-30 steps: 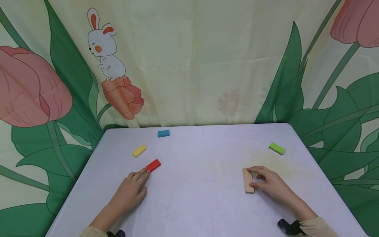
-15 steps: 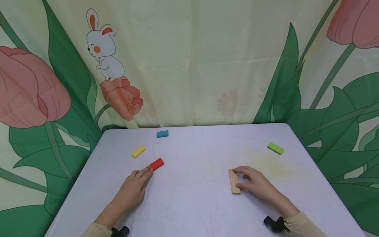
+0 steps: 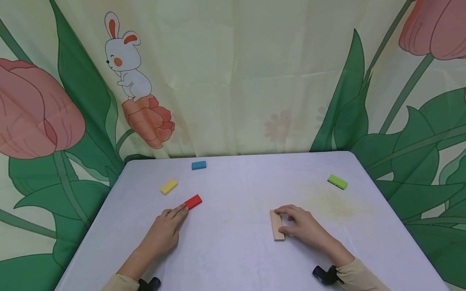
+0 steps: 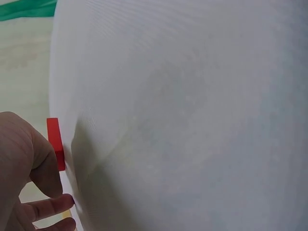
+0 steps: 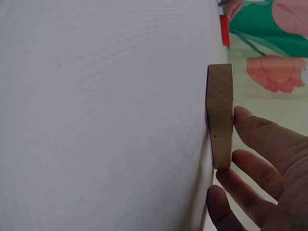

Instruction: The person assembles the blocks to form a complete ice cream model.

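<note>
In the head view, the fingertips of my left hand (image 3: 164,232) rest on the near end of a red block (image 3: 193,201), fingers stretched out. That red block (image 4: 56,143) shows behind the thumb in the left wrist view. My right hand (image 3: 306,226) holds a plain wooden block (image 3: 276,226) lying flat, index finger at its far end and thumb low on its right side. In the right wrist view, the thumb and bent fingers meet one side of the wooden block (image 5: 221,115). A space of bare cloth separates the two blocks.
A yellow block (image 3: 169,187) lies beyond the left hand. Near the back edge sits a blue block (image 3: 198,165), and a green block (image 3: 337,182) lies at the back right. A white cloth covers the table (image 3: 233,258); a printed curtain (image 3: 218,81) hangs behind it.
My right hand has slid the wooden block leftward across the table. The red block and my left hand have shifted slightly right, then stayed nearly still.
</note>
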`<act>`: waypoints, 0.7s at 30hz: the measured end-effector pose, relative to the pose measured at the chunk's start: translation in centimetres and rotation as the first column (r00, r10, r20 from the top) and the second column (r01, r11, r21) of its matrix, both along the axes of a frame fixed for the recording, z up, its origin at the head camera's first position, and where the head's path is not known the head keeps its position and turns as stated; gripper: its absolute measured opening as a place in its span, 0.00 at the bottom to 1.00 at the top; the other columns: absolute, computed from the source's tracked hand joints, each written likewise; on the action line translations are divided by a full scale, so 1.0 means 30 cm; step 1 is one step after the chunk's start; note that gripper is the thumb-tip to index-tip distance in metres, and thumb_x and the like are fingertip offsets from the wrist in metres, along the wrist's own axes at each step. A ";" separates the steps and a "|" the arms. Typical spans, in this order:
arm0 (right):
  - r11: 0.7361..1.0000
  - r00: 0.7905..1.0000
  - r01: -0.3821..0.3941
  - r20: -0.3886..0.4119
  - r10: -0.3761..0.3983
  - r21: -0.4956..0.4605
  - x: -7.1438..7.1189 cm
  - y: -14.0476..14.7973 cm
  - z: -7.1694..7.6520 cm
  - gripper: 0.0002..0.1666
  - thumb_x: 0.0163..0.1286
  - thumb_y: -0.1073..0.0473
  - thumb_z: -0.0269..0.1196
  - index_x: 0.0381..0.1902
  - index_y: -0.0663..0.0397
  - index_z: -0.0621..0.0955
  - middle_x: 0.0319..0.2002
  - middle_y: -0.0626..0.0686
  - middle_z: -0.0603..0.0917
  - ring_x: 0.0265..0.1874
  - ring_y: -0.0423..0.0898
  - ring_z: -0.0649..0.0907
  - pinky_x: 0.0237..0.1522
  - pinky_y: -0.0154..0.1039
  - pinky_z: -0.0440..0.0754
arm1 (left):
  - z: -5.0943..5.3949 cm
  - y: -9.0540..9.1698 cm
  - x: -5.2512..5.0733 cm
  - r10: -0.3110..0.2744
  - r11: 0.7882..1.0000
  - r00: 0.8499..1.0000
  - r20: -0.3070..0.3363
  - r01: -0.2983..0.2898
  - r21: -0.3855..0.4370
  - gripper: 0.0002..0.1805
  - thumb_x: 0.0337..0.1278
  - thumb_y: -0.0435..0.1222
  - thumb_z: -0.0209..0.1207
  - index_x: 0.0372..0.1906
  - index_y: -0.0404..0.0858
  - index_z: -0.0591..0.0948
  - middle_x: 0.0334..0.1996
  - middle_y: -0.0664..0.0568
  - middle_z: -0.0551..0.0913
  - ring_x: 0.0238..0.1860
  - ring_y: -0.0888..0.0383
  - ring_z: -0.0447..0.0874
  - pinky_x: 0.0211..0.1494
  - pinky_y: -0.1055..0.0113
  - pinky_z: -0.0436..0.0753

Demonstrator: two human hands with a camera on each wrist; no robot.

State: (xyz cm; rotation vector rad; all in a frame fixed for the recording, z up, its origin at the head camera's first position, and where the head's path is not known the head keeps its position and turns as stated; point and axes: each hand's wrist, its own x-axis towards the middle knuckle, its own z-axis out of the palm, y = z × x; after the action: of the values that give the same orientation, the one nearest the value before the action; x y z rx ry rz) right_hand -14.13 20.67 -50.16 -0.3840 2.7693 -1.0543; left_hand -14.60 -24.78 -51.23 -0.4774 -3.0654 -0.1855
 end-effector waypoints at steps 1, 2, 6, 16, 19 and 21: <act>1.000 1.000 0.001 0.000 -0.001 0.000 0.000 -0.006 0.000 0.31 0.62 0.48 0.76 0.63 0.40 0.82 0.63 0.45 0.82 0.50 0.43 0.79 0.50 0.45 0.79 | 0.001 0.002 -0.001 -0.001 1.000 1.000 0.002 0.001 0.004 0.34 0.59 0.31 0.66 0.73 0.42 0.75 0.74 0.46 0.73 0.64 0.42 0.76 0.62 0.42 0.83; 1.000 1.000 0.000 -0.001 0.000 0.007 0.000 -0.011 -0.001 0.31 0.62 0.48 0.76 0.63 0.39 0.82 0.62 0.44 0.82 0.50 0.43 0.79 0.51 0.46 0.78 | 0.000 0.004 -0.003 -0.002 1.000 1.000 0.004 0.002 0.008 0.34 0.59 0.30 0.65 0.73 0.42 0.75 0.74 0.46 0.73 0.64 0.42 0.76 0.62 0.42 0.83; 1.000 1.000 -0.005 0.001 0.005 0.020 -0.003 -0.031 -0.004 0.31 0.61 0.48 0.76 0.62 0.37 0.82 0.61 0.41 0.82 0.49 0.41 0.78 0.54 0.50 0.73 | -0.008 0.015 -0.013 -0.008 1.000 1.000 0.007 0.008 0.024 0.34 0.59 0.29 0.63 0.73 0.42 0.75 0.74 0.47 0.73 0.64 0.43 0.77 0.63 0.42 0.82; 1.000 1.000 -0.019 0.004 0.019 0.019 -0.008 -0.081 -0.005 0.30 0.59 0.47 0.77 0.60 0.35 0.82 0.58 0.38 0.82 0.45 0.39 0.76 0.51 0.46 0.70 | -0.001 0.074 -0.038 -0.010 0.999 0.999 0.046 0.008 0.041 0.33 0.61 0.30 0.62 0.73 0.44 0.75 0.75 0.50 0.72 0.66 0.44 0.75 0.66 0.43 0.80; 0.999 1.000 -0.031 0.000 0.031 0.019 -0.010 -0.095 -0.009 0.30 0.59 0.46 0.77 0.60 0.34 0.82 0.57 0.36 0.82 0.45 0.38 0.76 0.53 0.48 0.68 | 0.007 0.090 -0.046 -0.018 0.999 0.999 0.041 0.016 0.049 0.33 0.61 0.29 0.62 0.73 0.44 0.76 0.75 0.49 0.72 0.67 0.43 0.75 0.66 0.44 0.80; 0.999 0.999 -0.035 -0.009 0.035 0.021 -0.010 -0.104 -0.010 0.30 0.59 0.46 0.77 0.60 0.34 0.82 0.56 0.35 0.83 0.45 0.38 0.76 0.53 0.49 0.67 | 0.009 0.098 -0.053 -0.021 0.999 0.999 0.038 0.019 0.049 0.32 0.62 0.30 0.62 0.73 0.44 0.75 0.75 0.50 0.72 0.67 0.44 0.74 0.66 0.45 0.81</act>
State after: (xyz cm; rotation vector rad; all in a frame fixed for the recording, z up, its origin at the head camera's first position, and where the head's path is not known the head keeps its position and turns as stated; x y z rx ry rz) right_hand -14.44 17.55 -50.44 -0.4337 2.7692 -1.0172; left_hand -16.20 -21.83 -50.96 -0.5078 -3.0858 -0.2725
